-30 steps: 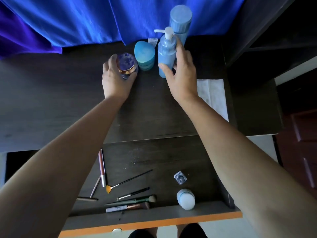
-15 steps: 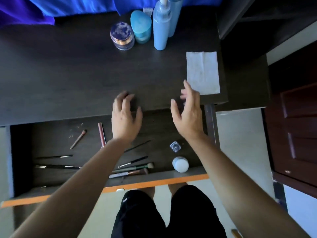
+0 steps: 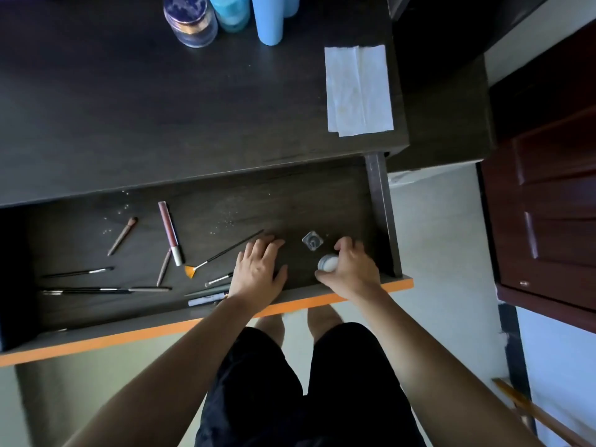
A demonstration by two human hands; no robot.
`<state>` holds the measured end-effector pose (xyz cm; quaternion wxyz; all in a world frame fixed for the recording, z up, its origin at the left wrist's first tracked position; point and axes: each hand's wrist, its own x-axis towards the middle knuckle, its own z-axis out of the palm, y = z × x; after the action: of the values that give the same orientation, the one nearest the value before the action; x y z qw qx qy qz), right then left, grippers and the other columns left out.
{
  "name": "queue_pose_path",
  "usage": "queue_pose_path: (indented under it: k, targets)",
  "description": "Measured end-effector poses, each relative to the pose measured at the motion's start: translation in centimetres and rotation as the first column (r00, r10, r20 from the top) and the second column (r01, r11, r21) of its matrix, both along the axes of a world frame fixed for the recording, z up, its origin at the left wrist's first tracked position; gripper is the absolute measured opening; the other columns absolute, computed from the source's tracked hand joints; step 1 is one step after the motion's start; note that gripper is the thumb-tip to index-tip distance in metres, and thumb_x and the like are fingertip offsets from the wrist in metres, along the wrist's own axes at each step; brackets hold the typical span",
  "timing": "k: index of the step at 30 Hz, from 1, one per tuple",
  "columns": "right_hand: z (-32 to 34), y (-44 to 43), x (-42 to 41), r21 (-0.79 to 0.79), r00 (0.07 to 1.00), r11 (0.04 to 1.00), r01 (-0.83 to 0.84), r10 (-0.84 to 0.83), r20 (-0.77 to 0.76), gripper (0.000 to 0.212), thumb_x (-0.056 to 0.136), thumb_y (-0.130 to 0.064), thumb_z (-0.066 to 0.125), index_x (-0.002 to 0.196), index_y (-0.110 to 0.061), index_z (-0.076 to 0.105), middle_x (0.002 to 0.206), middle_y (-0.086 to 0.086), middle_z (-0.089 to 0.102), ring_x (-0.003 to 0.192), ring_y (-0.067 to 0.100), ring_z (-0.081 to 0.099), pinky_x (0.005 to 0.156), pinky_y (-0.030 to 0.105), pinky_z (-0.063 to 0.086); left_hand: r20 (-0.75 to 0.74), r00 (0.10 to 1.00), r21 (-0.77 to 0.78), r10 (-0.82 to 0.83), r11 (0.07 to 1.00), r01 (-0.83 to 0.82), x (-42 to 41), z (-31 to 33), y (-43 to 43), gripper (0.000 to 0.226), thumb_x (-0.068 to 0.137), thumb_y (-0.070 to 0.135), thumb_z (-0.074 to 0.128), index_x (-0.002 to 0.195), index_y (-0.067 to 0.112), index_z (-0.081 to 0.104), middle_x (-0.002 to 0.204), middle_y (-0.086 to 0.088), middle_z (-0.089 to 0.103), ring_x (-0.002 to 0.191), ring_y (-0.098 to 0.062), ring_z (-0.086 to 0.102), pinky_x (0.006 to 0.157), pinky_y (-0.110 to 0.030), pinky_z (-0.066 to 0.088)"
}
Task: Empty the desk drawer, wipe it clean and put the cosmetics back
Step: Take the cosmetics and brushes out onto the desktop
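- The drawer [image 3: 129,333] is pulled open, with thin makeup brushes [image 3: 96,289] scattered at its left.
- A lip gloss tube [image 3: 170,232] and an orange-tipped fan brush [image 3: 232,250] lie mid-drawer.
- The left hand [image 3: 258,272] lies palm down, fingers straight, over brush ends.
- A small square pot [image 3: 312,241] sits between the hands.
- The right hand [image 3: 351,275] curls round a white-lidded jar [image 3: 327,263] near the drawer's front right corner.
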<state>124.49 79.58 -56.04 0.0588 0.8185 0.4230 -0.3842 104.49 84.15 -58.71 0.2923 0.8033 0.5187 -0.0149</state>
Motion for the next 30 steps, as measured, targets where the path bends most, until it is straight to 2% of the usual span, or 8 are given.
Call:
queue_pose_path:
  k: [6,9,12,16,19,24,27,30]
  targets:
    - [-0.1,0.2,2.2,0.146,0.997,0.989,0.040,-0.050,0.064,0.059,0.079,-0.031,0.076,0.129,-0.021,0.047,0.125,0.007,0.046,0.112,0.029,0.052,0.081,0.036,0.048,0.014,0.996,0.002,-0.092,0.996,0.092,4.6,0.2,1.0,0.070,0.074,0.038,0.074,0.137,0.017,0.049,0.125,-0.006,0.054,0.113,-0.028,0.049,0.097,-0.041,0.043]
    - [-0.2,0.1,2.9,0.185,0.997,0.981,0.053,-0.063,0.047,0.059,0.080,-0.028,0.075,0.131,-0.021,0.047,0.126,0.007,0.046,0.112,0.029,0.052,0.082,0.037,0.049,-0.005,0.996,-0.010,-0.095,0.995,0.094,6.4,0.1,1.3,0.065,0.074,0.036,0.077,0.132,0.014,0.055,0.118,-0.008,0.060,0.109,-0.031,0.053,0.091,-0.042,0.047]
    - [0.1,0.1,3.4,0.245,0.997,0.966,0.077,-0.078,-0.009,0.060,0.078,-0.026,0.078,0.130,-0.019,0.048,0.126,0.006,0.051,0.110,0.028,0.055,0.085,0.035,0.050,0.041,0.999,0.003,-0.003,1.000,0.002,7.2,0.3,1.6,0.046,0.075,0.029,0.075,0.117,0.013,0.066,0.107,-0.008,0.066,0.100,-0.033,0.060,0.084,-0.040,0.050]
    - [1.8,1.0,3.6,0.421,0.996,0.902,0.093,-0.085,-0.039,0.060,0.075,-0.026,0.082,0.126,-0.018,0.052,0.122,0.004,0.055,0.106,0.021,0.057,0.079,0.023,0.047,0.140,0.981,0.075,0.133,0.987,-0.145,6.7,2.5,2.3,0.041,0.074,0.034,0.069,0.111,0.015,0.068,0.099,-0.004,0.068,0.092,-0.027,0.061,0.078,-0.036,0.052]
    - [3.6,2.9,3.6,0.617,0.996,0.783,0.086,-0.048,-0.078,0.058,0.075,-0.031,0.083,0.124,-0.019,0.055,0.121,0.002,0.055,0.106,0.015,0.056,0.083,0.020,0.052,0.208,0.952,0.188,0.225,0.946,-0.265,6.0,5.7,4.5,0.043,0.076,0.032,0.072,0.115,0.014,0.067,0.098,-0.003,0.066,0.091,-0.022,0.058,0.079,-0.031,0.048]
    - [7.7,10.2,2.9,0.822,0.996,0.567,0.054,0.033,-0.088,0.058,0.079,-0.031,0.081,0.129,-0.013,0.058,0.123,0.008,0.052,0.112,0.012,0.054,0.092,0.010,0.043,0.335,0.854,0.265,0.398,0.830,-0.491,4.6,10.2,10.9,0.047,0.079,0.030,0.072,0.123,0.014,0.064,0.102,-0.004,0.063,0.097,-0.021,0.059,0.082,-0.022,0.041]
    - [8.9,15.8,2.3,0.789,0.989,0.612,0.060,0.070,-0.130,0.069,0.080,-0.034,0.079,0.139,-0.018,0.048,0.125,0.005,0.052,0.114,0.012,0.053,0.091,0.013,0.041,0.373,0.807,0.234,0.458,0.795,-0.560,4.0,11.1,15.6,0.049,0.079,0.029,0.071,0.124,0.014,0.060,0.110,-0.004,0.064,0.104,-0.022,0.058,0.088,-0.026,0.041]
    - [8.5,20.9,1.7,0.763,0.983,0.644,0.064,0.091,-0.159,0.076,0.080,-0.030,0.079,0.143,-0.015,0.041,0.132,0.005,0.055,0.122,0.017,0.052,0.099,0.025,0.043,0.424,0.711,0.149,0.561,0.731,-0.666,4.0,10.5,19.5,0.045,0.076,0.037,0.071,0.114,0.018,0.056,0.104,0.003,0.066,0.099,-0.020,0.061,0.090,-0.035,0.047]
